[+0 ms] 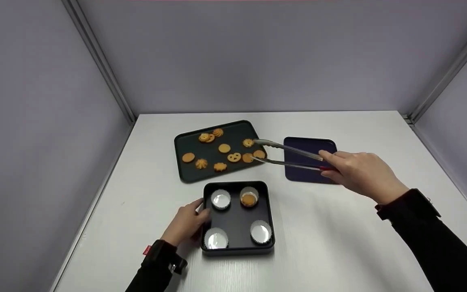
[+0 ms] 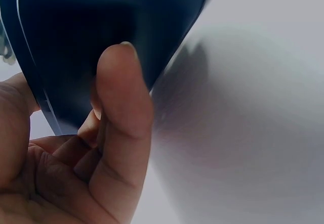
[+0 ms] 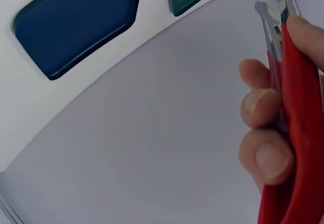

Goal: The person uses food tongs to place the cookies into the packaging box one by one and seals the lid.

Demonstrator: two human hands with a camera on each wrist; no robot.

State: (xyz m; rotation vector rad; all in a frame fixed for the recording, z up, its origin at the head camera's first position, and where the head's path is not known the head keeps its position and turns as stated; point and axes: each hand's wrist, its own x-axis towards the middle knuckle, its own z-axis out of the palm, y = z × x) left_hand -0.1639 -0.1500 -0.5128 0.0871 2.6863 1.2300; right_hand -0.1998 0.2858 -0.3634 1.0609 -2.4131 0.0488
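The left hand (image 1: 187,221) and right hand (image 1: 365,174) are ungloved. The left sleeve (image 1: 146,278) is black; its wrist strap (image 1: 163,254) carries a small red tag (image 1: 147,250) with pale, illegible marking. The right sleeve (image 1: 440,243) is black, with a dark, broad strap (image 1: 412,206).

right hand (image 1: 362,173) holds tongs (image 1: 294,150) near cookies (image 1: 224,148)

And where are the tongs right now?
In the head view, the tongs are in the person's right hand, pointing leftward over the dark blue tray, with their spread tips near the green tray's right edge.
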